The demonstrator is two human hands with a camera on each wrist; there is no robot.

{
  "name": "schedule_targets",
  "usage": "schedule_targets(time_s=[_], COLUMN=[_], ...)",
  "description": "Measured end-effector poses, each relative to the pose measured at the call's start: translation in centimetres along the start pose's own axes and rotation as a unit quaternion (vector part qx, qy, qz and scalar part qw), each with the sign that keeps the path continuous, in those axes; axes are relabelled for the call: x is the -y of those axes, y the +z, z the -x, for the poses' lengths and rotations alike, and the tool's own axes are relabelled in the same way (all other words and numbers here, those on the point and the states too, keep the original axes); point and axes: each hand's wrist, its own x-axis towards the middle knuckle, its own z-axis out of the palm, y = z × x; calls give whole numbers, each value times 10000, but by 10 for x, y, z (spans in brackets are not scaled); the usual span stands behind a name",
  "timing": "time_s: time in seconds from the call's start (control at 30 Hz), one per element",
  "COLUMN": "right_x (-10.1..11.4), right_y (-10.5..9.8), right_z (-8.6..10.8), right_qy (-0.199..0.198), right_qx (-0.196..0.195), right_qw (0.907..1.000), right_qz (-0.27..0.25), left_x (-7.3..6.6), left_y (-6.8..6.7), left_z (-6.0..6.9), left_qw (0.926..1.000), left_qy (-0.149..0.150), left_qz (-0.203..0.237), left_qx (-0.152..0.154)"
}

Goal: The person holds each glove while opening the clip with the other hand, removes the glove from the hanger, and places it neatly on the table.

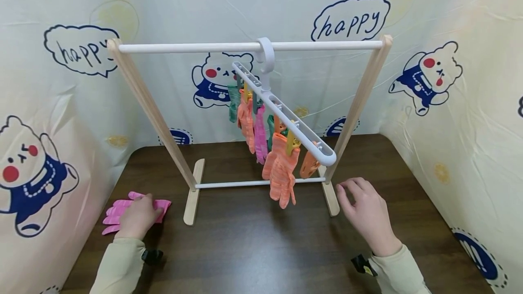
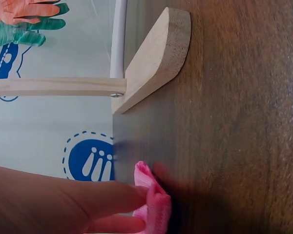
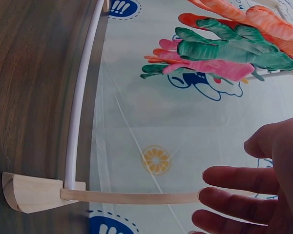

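Observation:
At the left of the table a pink glove [image 1: 119,212] lies with its fingers pointing left. My left hand [image 1: 139,217] pinches its cuff, and the left wrist view shows the folded pink edge [image 2: 156,209] between thumb and finger. My right hand [image 1: 366,214] holds nothing, its fingers loosely bent beside the rack's right foot. A white clip hanger [image 1: 282,108] hangs from the rack's top bar. Orange, pink and green gloves dangle from its clips, the nearest being an orange glove [image 1: 281,171]. An orange clip [image 1: 309,165] at the hanger's near end carries no glove.
The wooden rack [image 1: 153,112] stands on the brown table [image 1: 253,248], with a white lower bar [image 1: 233,185] and two feet, the left foot [image 1: 194,194] between the pink glove and the hanging ones. Patterned curtain [image 1: 449,149] surrounds the table's back and sides.

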Motion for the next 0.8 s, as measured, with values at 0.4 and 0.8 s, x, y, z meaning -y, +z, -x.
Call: schedule_targets(time_s=[0.4,0.8], right_x=[0,4], right_y=[1,-1], right_z=[-1,-1], right_qy=[-4,-75], right_qx=[-1,-28], right_qw=[10000,10000], right_qz=[10,-21], left_x=[-13,-48], left_y=[-1,-6], left_z=[8,23], left_qw=[9915,9822], left_qy=[252,863], left_qz=[375,239], left_qx=[-1216,-1652])
